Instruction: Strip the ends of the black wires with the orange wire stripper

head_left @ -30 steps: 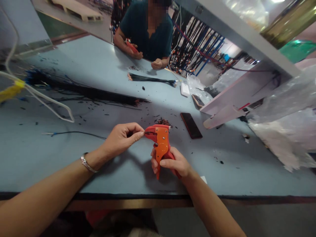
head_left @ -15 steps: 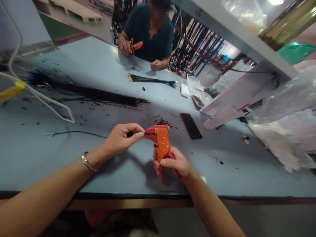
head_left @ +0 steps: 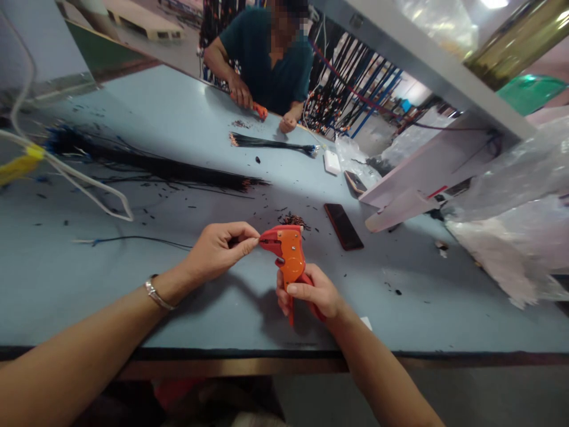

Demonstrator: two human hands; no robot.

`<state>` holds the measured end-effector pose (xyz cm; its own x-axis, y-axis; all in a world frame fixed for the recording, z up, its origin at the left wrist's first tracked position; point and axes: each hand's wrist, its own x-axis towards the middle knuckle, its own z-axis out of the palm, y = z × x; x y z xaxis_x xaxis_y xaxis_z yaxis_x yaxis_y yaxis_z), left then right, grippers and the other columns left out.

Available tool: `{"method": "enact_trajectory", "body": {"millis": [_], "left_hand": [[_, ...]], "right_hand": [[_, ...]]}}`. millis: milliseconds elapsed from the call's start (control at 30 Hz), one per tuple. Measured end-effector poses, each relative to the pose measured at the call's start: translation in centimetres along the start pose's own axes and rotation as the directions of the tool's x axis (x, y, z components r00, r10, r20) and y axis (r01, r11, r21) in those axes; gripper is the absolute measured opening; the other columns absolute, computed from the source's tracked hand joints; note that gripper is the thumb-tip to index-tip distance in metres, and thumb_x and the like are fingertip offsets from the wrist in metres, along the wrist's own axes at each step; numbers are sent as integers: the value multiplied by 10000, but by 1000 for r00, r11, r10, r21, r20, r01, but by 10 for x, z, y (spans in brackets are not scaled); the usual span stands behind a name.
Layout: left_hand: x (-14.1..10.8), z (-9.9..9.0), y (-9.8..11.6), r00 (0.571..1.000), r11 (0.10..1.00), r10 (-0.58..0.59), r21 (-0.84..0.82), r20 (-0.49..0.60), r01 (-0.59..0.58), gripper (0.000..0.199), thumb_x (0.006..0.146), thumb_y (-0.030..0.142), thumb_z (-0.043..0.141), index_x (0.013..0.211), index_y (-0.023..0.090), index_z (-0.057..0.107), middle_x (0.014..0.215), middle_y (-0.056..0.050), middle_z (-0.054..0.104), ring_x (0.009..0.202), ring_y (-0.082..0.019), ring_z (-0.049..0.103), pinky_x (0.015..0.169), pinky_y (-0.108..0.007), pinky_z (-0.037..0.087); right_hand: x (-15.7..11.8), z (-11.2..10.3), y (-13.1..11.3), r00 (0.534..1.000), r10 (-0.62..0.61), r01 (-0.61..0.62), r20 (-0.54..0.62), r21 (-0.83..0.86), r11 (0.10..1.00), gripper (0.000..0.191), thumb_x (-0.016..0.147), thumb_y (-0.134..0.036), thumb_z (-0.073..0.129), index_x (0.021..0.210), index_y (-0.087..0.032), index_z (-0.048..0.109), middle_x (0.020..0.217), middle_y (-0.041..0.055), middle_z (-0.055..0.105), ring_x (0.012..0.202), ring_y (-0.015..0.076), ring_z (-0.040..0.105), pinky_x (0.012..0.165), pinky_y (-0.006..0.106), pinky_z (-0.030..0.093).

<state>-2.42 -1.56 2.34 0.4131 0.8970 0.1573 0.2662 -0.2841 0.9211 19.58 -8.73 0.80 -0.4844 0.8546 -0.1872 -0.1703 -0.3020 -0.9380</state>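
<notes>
Between its thumb and forefinger my left hand [head_left: 220, 248] pinches a thin black wire [head_left: 151, 238]. The wire runs out behind the hand to the left and ends in a blue and white terminal on the table. Its other end, at my fingertips, meets the jaws of a red and orange wire stripper [head_left: 291, 255]. My right hand [head_left: 311, 290] is wrapped round the stripper's handles and holds it upright, jaws pointing left. How far the wire reaches into the jaws is hidden. Behind the stripper lies a small pile of stripped insulation bits [head_left: 293, 220].
A long bundle of black wires [head_left: 169, 169] lies at the left, a smaller bundle [head_left: 271, 143] farther back. A dark phone [head_left: 344, 226] is right of the stripper. Across the table [head_left: 444, 323] sits a co-worker [head_left: 267, 59] with a similar tool. Plastic bags [head_left: 511, 225] and a slanting shelf post are at the right.
My hands, the wire and the stripper have hardly moved. The co-worker's tool has come down and to the right, towards that person's other hand.
</notes>
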Motion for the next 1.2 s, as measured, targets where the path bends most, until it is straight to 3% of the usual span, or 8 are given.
{"method": "enact_trajectory", "body": {"millis": [367, 667, 1033, 1200], "left_hand": [[-4, 5, 7, 995, 991, 71, 118, -66, -63, 258, 830, 361, 515, 753, 149, 638, 579, 29, 510, 531, -98, 406, 507, -193, 337], [-5, 6, 7, 995, 987, 78, 143, -64, -69, 247, 838, 349, 493, 745, 156, 617, 590, 23, 530, 554, -109, 441, 537, -204, 363], [-6, 5, 7, 995, 984, 76, 168, -64, -65, 249, 847, 354, 484, 750, 163, 611, 600, 18, 545, 551, -112, 448, 544, -207, 371], [-5, 6, 7, 995, 985, 69, 160, -71, -57, 250, 830, 369, 491, 740, 167, 607, 591, 27, 524, 554, -112, 440, 546, -203, 367]], "right_hand": [[1, 4, 1, 999, -32, 32, -7, -45, 998, 341, 784, -424, 728, 753, -127, 561, 616, 2, 564, 496, 122, 558, 438, 231, 473], [2, 6, 1, 998, -65, 63, -5, -147, 987, 364, 809, -461, 687, 689, -138, 571, 575, 3, 564, 475, 116, 536, 438, 227, 461], [3, 8, 6, 998, -68, 66, -8, -127, 990, 388, 805, -479, 687, 659, -141, 565, 552, 0, 557, 459, 112, 538, 411, 214, 461], [3, 8, 7, 994, -46, 35, -101, -106, 994, 418, 783, -503, 705, 643, -162, 509, 477, -36, 513, 352, 83, 465, 322, 180, 371]]}}
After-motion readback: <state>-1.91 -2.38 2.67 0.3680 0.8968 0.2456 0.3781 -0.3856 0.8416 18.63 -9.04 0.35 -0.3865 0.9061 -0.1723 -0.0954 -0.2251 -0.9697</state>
